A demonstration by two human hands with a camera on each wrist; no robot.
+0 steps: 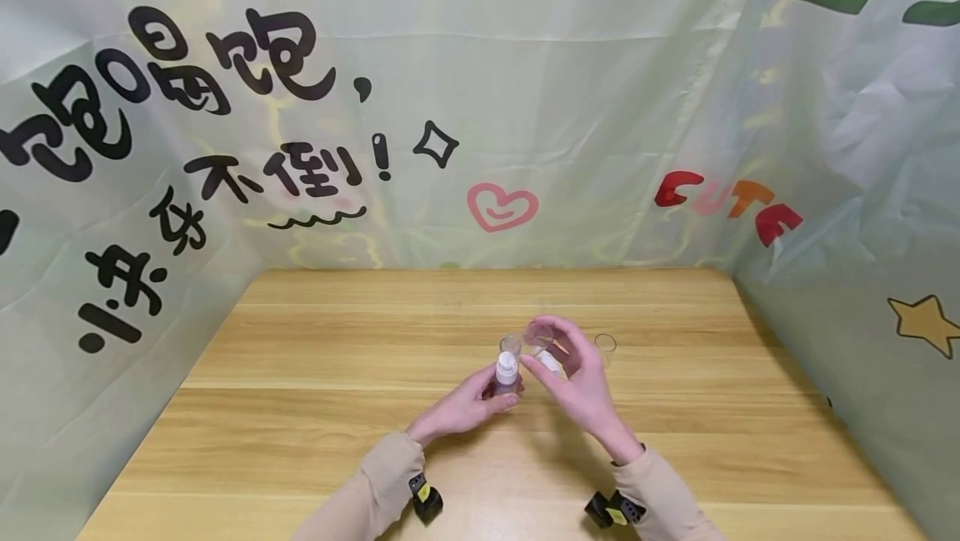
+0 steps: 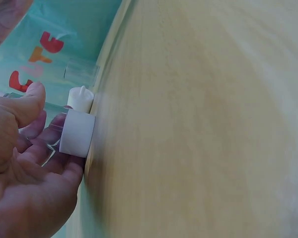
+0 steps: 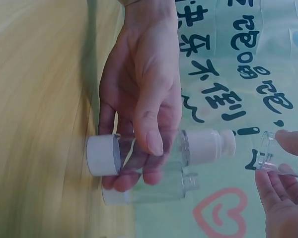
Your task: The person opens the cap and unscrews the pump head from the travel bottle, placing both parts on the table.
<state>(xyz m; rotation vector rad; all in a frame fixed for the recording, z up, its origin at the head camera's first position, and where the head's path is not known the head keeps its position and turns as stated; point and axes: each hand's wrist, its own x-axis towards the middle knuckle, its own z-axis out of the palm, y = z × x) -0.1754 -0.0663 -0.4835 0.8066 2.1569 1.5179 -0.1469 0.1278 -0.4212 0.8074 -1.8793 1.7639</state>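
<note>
My left hand [image 1: 467,403] grips a clear pump bottle [image 1: 507,369] with a white pump top. In the right wrist view the bottle's white base [image 3: 102,155] shows below the fingers and the pump top [image 3: 208,145] above them. Up and to its right, my right hand [image 1: 583,378] holds a small clear cap [image 3: 272,152] between thumb and fingers, apart from the pump. Behind the held bottle stands a second clear bottle [image 3: 156,189], its narrow neck uncovered.
A loose white pump top [image 2: 80,100] stands on the wooden table [image 1: 315,408], partly behind my right hand in the head view. Farther right is another clear cap [image 1: 605,343]. A printed cloth [image 1: 585,107] closes off the table's back and sides.
</note>
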